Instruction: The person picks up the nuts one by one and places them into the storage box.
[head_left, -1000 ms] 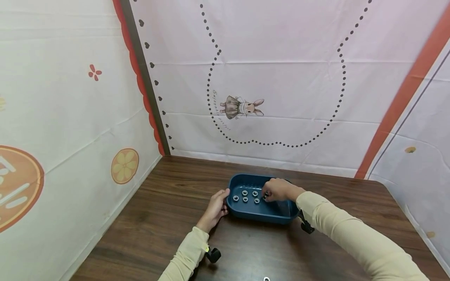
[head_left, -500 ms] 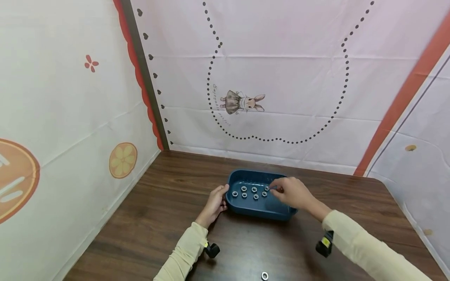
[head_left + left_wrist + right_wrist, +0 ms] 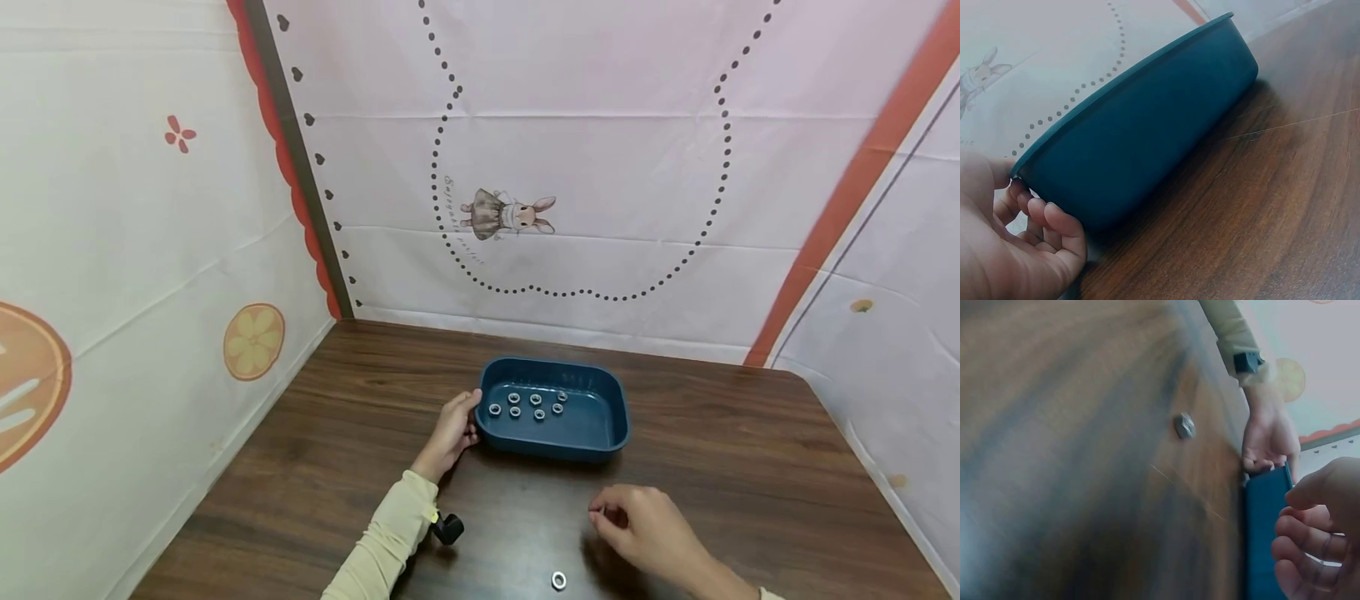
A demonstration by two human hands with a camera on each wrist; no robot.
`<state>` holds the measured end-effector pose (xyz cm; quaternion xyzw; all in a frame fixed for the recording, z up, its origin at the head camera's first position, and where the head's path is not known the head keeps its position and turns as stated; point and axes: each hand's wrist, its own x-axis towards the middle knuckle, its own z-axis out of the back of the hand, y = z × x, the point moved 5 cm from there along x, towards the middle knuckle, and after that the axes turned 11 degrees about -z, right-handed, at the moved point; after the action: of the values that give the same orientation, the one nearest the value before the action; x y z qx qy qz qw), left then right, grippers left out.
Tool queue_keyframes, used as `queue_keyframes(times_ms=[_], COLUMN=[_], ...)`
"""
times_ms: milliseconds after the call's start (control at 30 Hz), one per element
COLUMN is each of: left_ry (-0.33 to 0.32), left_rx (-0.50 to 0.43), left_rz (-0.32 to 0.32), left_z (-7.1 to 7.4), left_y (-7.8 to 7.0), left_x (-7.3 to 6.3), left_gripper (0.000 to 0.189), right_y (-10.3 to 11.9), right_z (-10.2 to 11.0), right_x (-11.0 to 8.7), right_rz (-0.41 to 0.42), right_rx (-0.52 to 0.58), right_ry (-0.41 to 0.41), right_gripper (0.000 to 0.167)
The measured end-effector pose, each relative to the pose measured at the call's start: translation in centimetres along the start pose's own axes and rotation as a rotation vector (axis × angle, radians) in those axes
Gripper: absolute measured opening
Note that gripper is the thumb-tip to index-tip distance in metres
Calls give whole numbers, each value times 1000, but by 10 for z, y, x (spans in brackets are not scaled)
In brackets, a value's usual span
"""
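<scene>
At the left end of a dark blue rectangular plastic bin (image 3: 585, 454), my left hand (image 3: 450, 429) grips the rim, thumb on top and fingers curled beneath, as the left wrist view also shows. Inside the bin, several metal hex nuts (image 3: 536, 400) lie in loose rows toward the left. My right hand (image 3: 648, 529) is over the table in front of the bin, fingers loosely bent and holding nothing. One more hex nut (image 3: 558, 581) lies on the table just left of that hand; this nut (image 3: 1184, 425) also shows in the right wrist view.
The brown wood-grain table (image 3: 360, 392) ends at a printed cloth wall (image 3: 600, 183) behind and another cloth on the left (image 3: 150, 250). A black wrist camera (image 3: 447, 529) sticks out from the left sleeve (image 3: 393, 533).
My right hand set a nut down in the bin, let go and drew back toward the front of the table. My left hand keeps its grip on the bin.
</scene>
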<state>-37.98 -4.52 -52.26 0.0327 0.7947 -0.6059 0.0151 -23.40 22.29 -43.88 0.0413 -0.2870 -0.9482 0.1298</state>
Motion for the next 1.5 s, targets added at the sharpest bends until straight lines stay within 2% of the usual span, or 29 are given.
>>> queue_keyframes(times_ms=[133, 333, 467, 667, 867, 1100, 1367, 1500], left_ry=[-6, -1, 6, -1, -3, -5, -21, -15], left_rx=[1, -2, 3, 1, 1, 8, 1, 2], left_rz=[6, -2, 2, 2, 3, 3, 5, 10], left_z=[1, 1, -1, -3, -3, -3, -2, -2], left_y=[-1, -3, -3, -3, -2, -1, 0, 1], left_x=[0, 0, -2, -3, -3, -1, -1, -1], left_gripper=[34, 34, 34, 35, 33, 35, 35, 35], right_y=[-6, -9, -9, -6, -6, -3, -2, 1], right_z=[-16, -42, -56, -63, -67, -67, -70, -70], right_x=[-13, -22, -27, -29, -28, -29, -27, -27], right_rz=[-39, -141, -184, -183, -222, -184, -216, -193], right_rx=[54, 186, 226, 229, 166, 115, 127, 97], right_ry=[56, 238, 299, 308, 324, 261, 303, 264], right_gripper=[6, 9, 10, 14, 18, 17, 17, 18])
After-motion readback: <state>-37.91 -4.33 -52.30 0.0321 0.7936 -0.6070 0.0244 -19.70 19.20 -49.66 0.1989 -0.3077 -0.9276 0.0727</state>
